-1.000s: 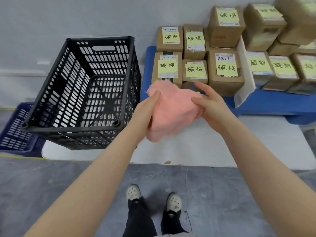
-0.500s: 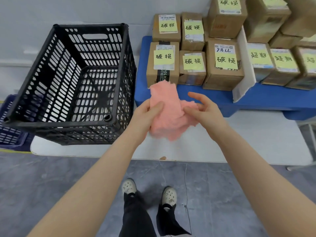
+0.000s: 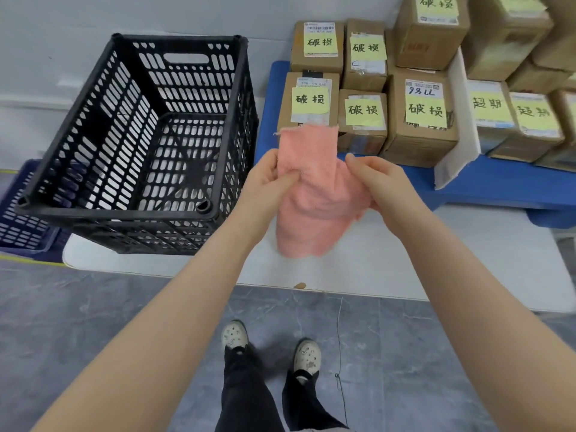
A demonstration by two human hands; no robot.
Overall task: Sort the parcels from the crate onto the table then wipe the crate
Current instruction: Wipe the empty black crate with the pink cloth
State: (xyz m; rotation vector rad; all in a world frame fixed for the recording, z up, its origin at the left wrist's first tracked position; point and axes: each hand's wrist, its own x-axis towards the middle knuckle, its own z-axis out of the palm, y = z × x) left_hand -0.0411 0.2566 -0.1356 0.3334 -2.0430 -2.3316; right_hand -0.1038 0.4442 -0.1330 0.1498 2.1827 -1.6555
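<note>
The black slotted plastic crate [image 3: 112, 210] stands empty at the left end of the white table [image 3: 405, 260], its long axis running away from the person. Just right of its near corner the left hand [image 3: 268, 179] pinches a fluffy pink cloth [image 3: 314, 210], thumb over curled fingers. The right hand [image 3: 383, 182] grips the cloth's other side. Brown cardboard parcels with yellow notes [image 3: 420, 126] are stacked further right. Wiping likely means reaching left, and the left hand is nearer.

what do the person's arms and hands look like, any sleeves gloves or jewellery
Both arms are bare: no sleeve shows on the left forearm or the right forearm up to the frame edge. The left hand and right hand wear no gloves, and no watch, bracelet or ring is visible.
</note>
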